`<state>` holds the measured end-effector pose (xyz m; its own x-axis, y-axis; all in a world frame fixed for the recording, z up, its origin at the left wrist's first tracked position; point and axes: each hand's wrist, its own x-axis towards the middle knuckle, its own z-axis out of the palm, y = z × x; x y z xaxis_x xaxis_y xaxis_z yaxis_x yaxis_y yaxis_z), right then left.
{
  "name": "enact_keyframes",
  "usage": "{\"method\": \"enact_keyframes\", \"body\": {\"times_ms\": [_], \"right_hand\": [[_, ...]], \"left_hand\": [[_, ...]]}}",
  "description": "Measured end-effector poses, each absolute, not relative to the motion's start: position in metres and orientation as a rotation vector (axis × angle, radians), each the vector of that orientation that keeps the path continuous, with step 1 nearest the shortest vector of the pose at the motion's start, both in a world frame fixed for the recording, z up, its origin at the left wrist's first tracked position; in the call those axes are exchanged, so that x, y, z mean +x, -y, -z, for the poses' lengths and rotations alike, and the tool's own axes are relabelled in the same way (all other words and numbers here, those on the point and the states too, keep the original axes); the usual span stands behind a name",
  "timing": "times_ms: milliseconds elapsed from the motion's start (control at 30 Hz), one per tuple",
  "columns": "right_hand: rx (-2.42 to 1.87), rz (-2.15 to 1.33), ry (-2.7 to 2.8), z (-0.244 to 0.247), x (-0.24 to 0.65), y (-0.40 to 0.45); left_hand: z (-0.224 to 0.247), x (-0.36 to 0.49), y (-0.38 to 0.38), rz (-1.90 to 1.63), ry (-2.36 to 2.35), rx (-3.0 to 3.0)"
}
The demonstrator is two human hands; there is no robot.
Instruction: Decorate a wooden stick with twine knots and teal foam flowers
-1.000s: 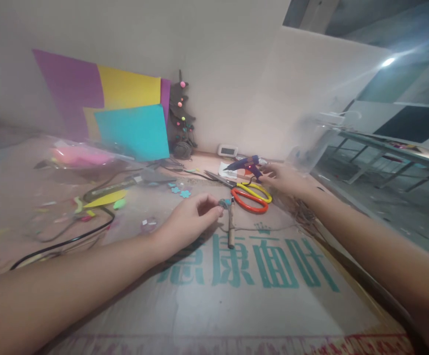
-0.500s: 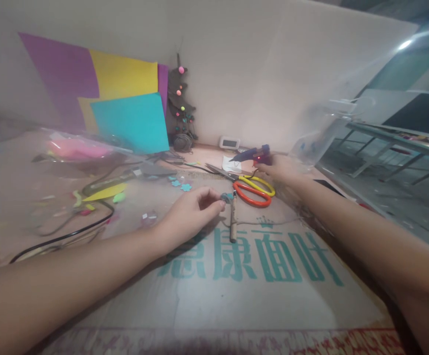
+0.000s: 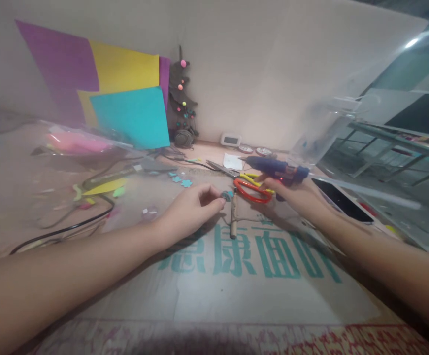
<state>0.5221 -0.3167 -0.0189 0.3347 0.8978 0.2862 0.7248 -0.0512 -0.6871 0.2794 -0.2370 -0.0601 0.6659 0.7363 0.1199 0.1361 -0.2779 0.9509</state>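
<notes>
A purple sheet [image 3: 61,59], a yellow sheet [image 3: 125,66] and a blue sheet [image 3: 131,118] lean against the wall [image 3: 236,64] at upper left. A dark tree [image 3: 176,93] with coloured balls [image 3: 183,63] stands just right of them. A phone [image 3: 342,199] lies at centre right.

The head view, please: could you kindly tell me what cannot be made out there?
All in the head view:
Glue gun: grip mostly hidden by the right hand.
Small grey piece at the left hand: too small to identify.
White device: display too small to read.
</notes>
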Motion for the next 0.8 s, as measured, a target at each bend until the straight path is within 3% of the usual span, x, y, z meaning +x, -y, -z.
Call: {"method": "enact_keyframes", "body": {"times_ms": [367, 800], "right_hand": [[-1.592, -0.401, 1.608, 0.043, 0.508, 0.352], [-1.752, -0.077, 1.751, 0.041, 0.504, 0.352]], "left_hand": [[0.063, 0.279, 0.233, -0.717, -0.731, 1.883], [0.055, 0.277, 0.237, -0.762, -0.803, 1.986]]}}
